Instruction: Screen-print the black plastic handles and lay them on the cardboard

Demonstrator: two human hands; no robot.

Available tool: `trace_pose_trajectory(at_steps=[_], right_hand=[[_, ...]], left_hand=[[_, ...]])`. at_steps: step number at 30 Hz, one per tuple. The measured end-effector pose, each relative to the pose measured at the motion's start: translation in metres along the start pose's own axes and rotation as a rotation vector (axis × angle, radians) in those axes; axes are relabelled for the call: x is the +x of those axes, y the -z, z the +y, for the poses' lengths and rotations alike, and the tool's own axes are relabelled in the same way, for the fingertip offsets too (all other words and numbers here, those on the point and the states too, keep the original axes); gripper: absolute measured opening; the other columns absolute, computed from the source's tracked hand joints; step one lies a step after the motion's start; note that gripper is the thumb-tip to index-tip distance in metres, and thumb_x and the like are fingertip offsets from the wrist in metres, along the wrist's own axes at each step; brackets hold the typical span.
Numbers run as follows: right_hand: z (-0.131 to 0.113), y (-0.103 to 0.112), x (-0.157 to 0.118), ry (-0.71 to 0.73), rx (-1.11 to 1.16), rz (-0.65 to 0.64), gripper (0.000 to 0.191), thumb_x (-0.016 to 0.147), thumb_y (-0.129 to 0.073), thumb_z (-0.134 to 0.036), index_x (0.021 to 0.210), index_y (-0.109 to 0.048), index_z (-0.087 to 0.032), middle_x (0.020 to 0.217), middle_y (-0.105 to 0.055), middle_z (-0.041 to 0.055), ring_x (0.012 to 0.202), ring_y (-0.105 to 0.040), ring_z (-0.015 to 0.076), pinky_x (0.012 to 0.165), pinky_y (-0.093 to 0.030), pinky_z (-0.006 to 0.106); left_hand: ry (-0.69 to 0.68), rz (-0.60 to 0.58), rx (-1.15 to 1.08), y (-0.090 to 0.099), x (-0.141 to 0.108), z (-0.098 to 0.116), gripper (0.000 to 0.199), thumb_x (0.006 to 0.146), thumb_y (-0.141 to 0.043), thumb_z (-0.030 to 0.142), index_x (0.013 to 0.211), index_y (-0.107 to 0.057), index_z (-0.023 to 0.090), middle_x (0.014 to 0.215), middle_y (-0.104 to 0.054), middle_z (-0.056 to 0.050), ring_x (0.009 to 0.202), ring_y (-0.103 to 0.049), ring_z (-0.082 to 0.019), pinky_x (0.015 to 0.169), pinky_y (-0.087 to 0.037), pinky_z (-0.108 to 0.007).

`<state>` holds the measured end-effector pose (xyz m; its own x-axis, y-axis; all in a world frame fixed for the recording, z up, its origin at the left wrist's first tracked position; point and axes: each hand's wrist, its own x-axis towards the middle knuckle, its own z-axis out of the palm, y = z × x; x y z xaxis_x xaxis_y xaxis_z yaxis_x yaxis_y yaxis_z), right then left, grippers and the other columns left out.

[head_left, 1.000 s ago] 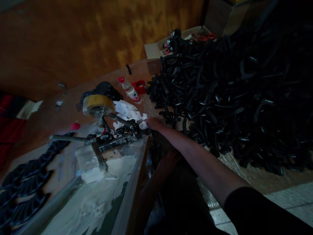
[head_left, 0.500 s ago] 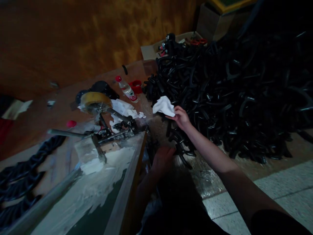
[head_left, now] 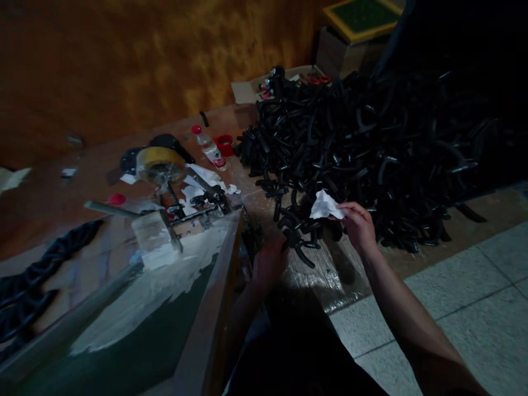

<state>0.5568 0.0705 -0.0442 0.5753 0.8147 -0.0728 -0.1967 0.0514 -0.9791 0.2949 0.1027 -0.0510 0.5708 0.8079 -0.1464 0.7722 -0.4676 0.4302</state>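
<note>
My right hand (head_left: 358,224) pinches a crumpled white cloth (head_left: 325,205) by its right edge, above the near side of a large pile of black curved parts (head_left: 330,137). In the shade beside a printing screen's wooden frame (head_left: 223,275) is my left hand (head_left: 269,263). Its fingers are dark and partly hidden, close to a few loose black parts (head_left: 300,242); I cannot make out whether it grips anything. White paste (head_left: 165,297) lies smeared over the screen's green mesh (head_left: 165,341). A pale block with a handle (head_left: 152,234) rests at the screen's far end.
Behind the screen stand a roll of yellow tape (head_left: 160,164), a clear bottle with a red cap (head_left: 209,148) and a red ring (head_left: 224,145). Rows of black curved parts (head_left: 49,264) lie at left. Boxes (head_left: 340,52) sit at the back; floor tiles (head_left: 466,280) show at right.
My right hand has drawn the white cloth to the right and closer to me. My left hand stays beside the frame. The view has shifted slightly.
</note>
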Motion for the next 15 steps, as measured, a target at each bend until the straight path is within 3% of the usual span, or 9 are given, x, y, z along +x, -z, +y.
trace_pose_trajectory(at_steps=[3, 7, 11, 13, 15], right_hand=[[0.003, 0.009, -0.006, 0.06, -0.095, 0.113, 0.026, 0.065, -0.076, -0.04, 0.069, -0.058, -0.021, 0.063, -0.055, -0.0043, 0.058, -0.052, 0.0126, 0.059, -0.046, 0.027], [0.011, 0.019, -0.008, 0.143, -0.21, 0.215, 0.034, 0.059, -0.081, -0.034, 0.068, -0.051, -0.021, 0.063, -0.049, -0.007, 0.056, -0.044, 0.0095, 0.055, -0.038, 0.023], [0.017, 0.022, -0.007, 0.137, -0.172, 0.25, 0.036, 0.058, -0.08, -0.028, 0.084, -0.056, -0.021, 0.072, -0.054, -0.0062, 0.062, -0.049, 0.0106, 0.059, -0.04, 0.023], [0.018, 0.022, -0.007, 0.138, -0.159, 0.247, 0.039, 0.057, -0.08, -0.025, 0.09, -0.059, -0.021, 0.08, -0.058, -0.0044, 0.069, -0.053, 0.0119, 0.063, -0.043, 0.024], [0.018, 0.022, -0.007, 0.134, -0.142, 0.234, 0.044, 0.058, -0.08, -0.024, 0.097, -0.06, -0.022, 0.086, -0.062, -0.0024, 0.075, -0.057, 0.0137, 0.068, -0.046, 0.026]], left_hand=[[0.101, -0.125, 0.102, -0.016, 0.0, -0.005, 0.029, 0.09, -0.051, 0.02, 0.118, -0.058, 0.017, 0.11, -0.067, -0.011, 0.103, -0.063, -0.023, 0.089, -0.05, -0.034], [-0.029, -0.056, 0.192, -0.032, 0.0, 0.001, 0.03, 0.09, -0.05, 0.022, 0.118, -0.06, 0.017, 0.116, -0.063, -0.012, 0.111, -0.058, -0.026, 0.095, -0.046, -0.038], [-0.123, -0.229, 0.04, -0.054, 0.0, 0.02, 0.036, 0.095, -0.046, 0.036, 0.126, -0.057, 0.022, 0.112, -0.065, -0.009, 0.102, -0.063, -0.023, 0.087, -0.05, -0.034], [-0.081, -0.298, -0.016, -0.069, 0.002, 0.026, 0.039, 0.093, -0.049, 0.041, 0.125, -0.057, 0.021, 0.112, -0.065, -0.011, 0.1, -0.064, -0.024, 0.086, -0.051, -0.035], [-0.001, -0.282, -0.085, -0.082, 0.005, 0.027, 0.031, 0.091, -0.052, 0.041, 0.11, -0.062, 0.019, 0.105, -0.065, -0.011, 0.099, -0.064, -0.024, 0.088, -0.05, -0.037]])
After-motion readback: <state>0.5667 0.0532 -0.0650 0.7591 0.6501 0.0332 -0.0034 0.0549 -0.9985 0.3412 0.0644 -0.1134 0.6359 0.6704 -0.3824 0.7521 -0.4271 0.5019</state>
